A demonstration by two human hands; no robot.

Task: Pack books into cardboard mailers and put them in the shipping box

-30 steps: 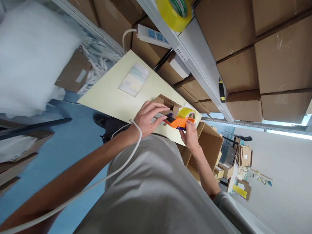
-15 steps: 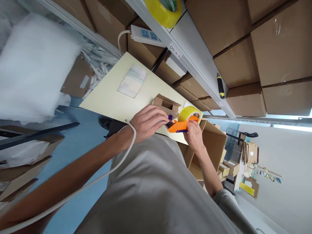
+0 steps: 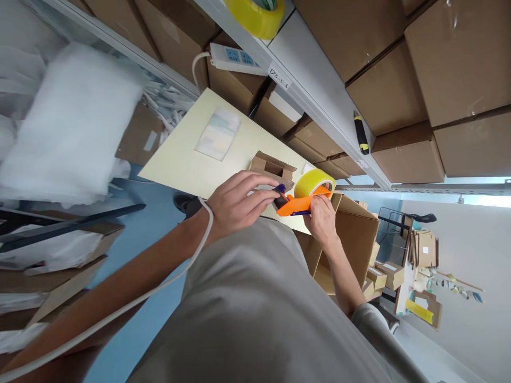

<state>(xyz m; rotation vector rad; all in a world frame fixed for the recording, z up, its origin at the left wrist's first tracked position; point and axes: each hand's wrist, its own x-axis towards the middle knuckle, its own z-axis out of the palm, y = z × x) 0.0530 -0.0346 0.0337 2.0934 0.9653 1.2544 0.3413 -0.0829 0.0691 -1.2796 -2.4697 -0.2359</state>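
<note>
My right hand grips the handle of an orange tape dispenser that carries a yellow tape roll. It is held at the near edge of a pale yellow table. My left hand is curled, its fingertips pinched on the dark front end of the dispenser. Just behind the fingers a small open cardboard box stands on the table. A white cable loops round my left wrist.
A plastic-wrapped sheet lies further back on the table. The metal shelf holds brown cartons, a yellow tape roll, a power strip and a utility knife. A large open carton sits beside the table, white padding to the left.
My left hand has left the small box's flap and closed on the dispenser's front end. The dispenser has lifted slightly and tilted. The view has shifted a little.
</note>
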